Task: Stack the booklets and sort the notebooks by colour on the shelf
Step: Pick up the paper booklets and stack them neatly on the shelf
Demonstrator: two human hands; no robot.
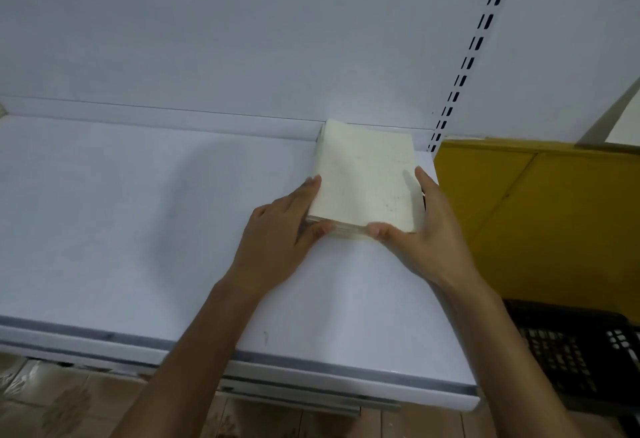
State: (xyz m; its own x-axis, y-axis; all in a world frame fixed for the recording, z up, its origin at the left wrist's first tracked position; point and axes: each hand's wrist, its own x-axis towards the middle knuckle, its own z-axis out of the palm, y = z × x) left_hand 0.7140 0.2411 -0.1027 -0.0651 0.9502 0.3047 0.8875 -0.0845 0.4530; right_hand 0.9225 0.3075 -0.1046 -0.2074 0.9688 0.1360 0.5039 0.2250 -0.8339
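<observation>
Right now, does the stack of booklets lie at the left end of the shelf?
No, the stack of booklets lies near the right end of the shelf, between the left hand and the right hand.

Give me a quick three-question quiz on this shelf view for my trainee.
1. True or false: the booklet stack lies at the left end of the shelf.
2. Which touches the stack? A, left hand alone; B, right hand alone; C, both hands.
3. Fill in: the panel right of the shelf is ____.
Key: 1 false, it lies at the right end; 2 C; 3 yellow.
</observation>
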